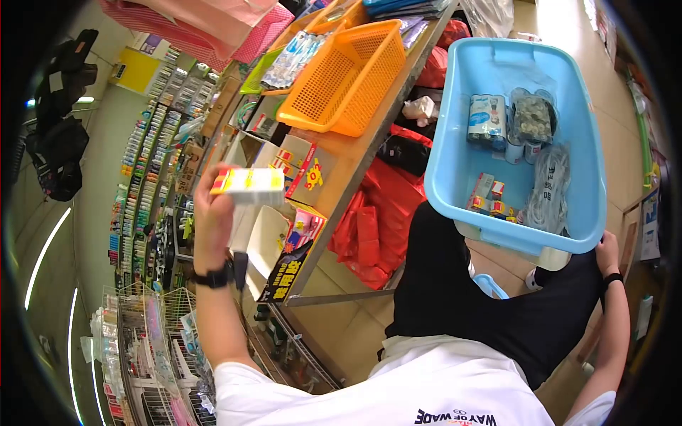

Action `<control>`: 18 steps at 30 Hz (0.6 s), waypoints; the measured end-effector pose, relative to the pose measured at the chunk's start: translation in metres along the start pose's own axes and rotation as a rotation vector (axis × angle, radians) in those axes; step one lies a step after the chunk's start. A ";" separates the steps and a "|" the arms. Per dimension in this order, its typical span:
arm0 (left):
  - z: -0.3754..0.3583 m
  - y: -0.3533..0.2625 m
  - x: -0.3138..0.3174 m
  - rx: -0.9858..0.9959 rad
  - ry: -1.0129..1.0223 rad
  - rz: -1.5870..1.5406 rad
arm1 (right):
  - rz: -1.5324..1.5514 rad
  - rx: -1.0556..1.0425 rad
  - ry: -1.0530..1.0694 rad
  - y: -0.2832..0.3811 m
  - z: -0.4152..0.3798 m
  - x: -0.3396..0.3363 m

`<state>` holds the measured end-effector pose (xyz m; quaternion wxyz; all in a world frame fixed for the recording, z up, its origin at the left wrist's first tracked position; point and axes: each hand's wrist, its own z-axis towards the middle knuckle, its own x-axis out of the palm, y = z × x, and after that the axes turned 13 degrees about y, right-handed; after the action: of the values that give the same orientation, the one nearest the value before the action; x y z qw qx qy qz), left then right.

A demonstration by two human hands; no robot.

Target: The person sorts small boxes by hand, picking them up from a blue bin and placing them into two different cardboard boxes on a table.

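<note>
My left hand (213, 213) is closed around a small white, yellow and red box (249, 182), raised over the cartons at the table's edge. Just beyond it, an open cardboard carton (312, 174) contains similar little boxes. Closer to me stands another open carton (284, 277) with yellow characters on black. My right hand (608, 254) is low at the near right corner of a light blue plastic basin (442, 156), its fingers mostly hidden. Inside the basin lie wrapped packs of cans (487, 119), a clear bag with dark print (548, 188) and several small boxes (490, 199).
An orange mesh basket (341, 78) stands farther along the table (355, 153). Red plastic bags (376, 213) are piled underneath it. Shelves packed with small goods (153, 156) line the left, with wire racks (153, 341) nearer. Tiled floor (611, 85) shows at the right.
</note>
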<state>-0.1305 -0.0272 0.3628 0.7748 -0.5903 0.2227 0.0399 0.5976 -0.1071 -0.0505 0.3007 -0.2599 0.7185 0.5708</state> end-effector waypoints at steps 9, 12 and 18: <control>0.111 0.059 -0.070 -0.286 0.243 0.556 | -0.105 0.050 -0.086 0.006 -0.011 0.004; 0.129 0.075 -0.074 -0.274 0.399 0.724 | -0.104 0.057 -0.109 0.004 -0.014 0.006; 0.139 0.094 -0.063 -0.427 0.569 0.761 | -0.090 0.028 -0.140 0.001 -0.017 0.008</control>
<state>-0.1762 0.1436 0.3318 0.4767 -0.6001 0.6100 0.2013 0.5894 -0.1234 -0.0524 0.3792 -0.2474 0.6911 0.5633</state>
